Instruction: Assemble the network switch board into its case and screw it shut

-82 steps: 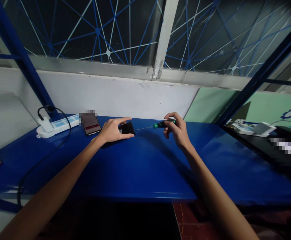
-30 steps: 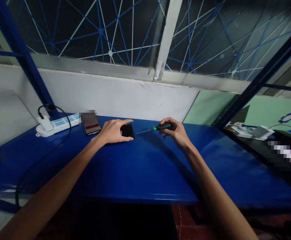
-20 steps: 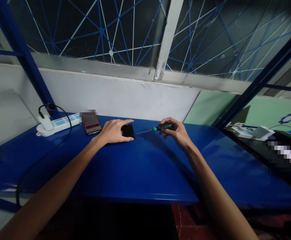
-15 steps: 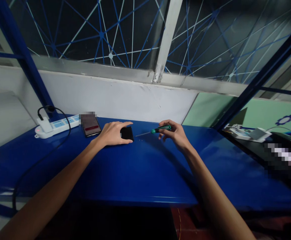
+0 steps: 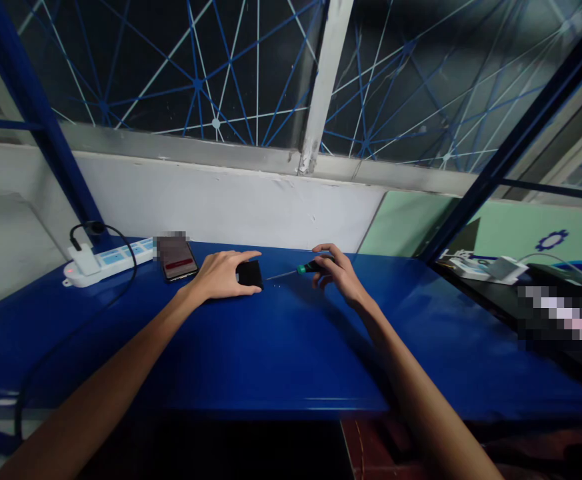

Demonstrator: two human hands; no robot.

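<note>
A small flat black rectangular piece (image 5: 251, 274) lies on the blue table (image 5: 271, 353). Around it my left hand (image 5: 221, 275) is closed, thumb along the near edge and fingers along the far edge. To the right, my right hand (image 5: 338, 273) grips a screwdriver (image 5: 311, 268) by its dark handle with a green collar. Its thin shaft points left, the tip close to the right edge of the black piece. Whether tip and piece touch, I cannot tell. Several tiny bits (image 5: 277, 286), perhaps screws, lie on the table just below the shaft.
A phone (image 5: 178, 260) lies left of my left hand. Beyond it is a white power strip (image 5: 105, 263) with a plugged-in charger and a black cable (image 5: 75, 320) running to the front edge. At the right stand a white box (image 5: 507, 268) and dark items; a wall closes the back.
The camera view has shifted slightly, moving the whole scene a little left and down. My right hand has turned a little on the screwdriver, covering more of its handle. The left hand keeps its hold.
</note>
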